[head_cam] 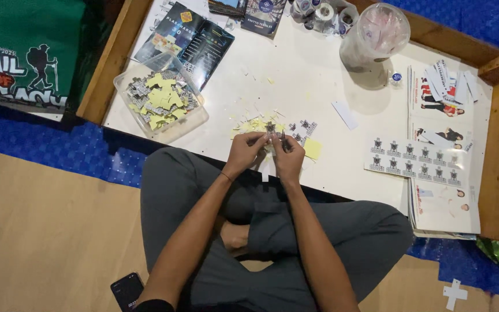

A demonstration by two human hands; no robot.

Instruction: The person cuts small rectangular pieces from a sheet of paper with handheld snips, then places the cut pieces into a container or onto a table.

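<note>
- While the person sits cross-legged at the low white counter (319, 86), the head view shows both hands meeting just above its near edge.
- The left hand (244, 151) has its fingers pinched on a small printed sticker (271, 130), and the right hand (289, 157) closes its fingers on the same piece from the other side; whether backing is being peeled off I cannot tell at this size.
- Right under the hands lies a heap of yellow backing scraps (255, 125) with a few cut stickers (306, 126) among and beside it.
- Farther left stands a clear plastic tub (160, 98) full of finished pieces and yellow scraps.
- To the right lies a sticker sheet (417, 157), uncut, on top of other printed sheets.
- A clear jar (375, 36) lies near the counter's far side.
- Risk, as I judge it: the piece is tiny, so a slip of the fingers could drop it into the scraps, where it would be hard to find, or a hasty pull could tear or crease it.
- A phone (127, 290) lies on the floor by the left elbow, easy to knock.
</note>
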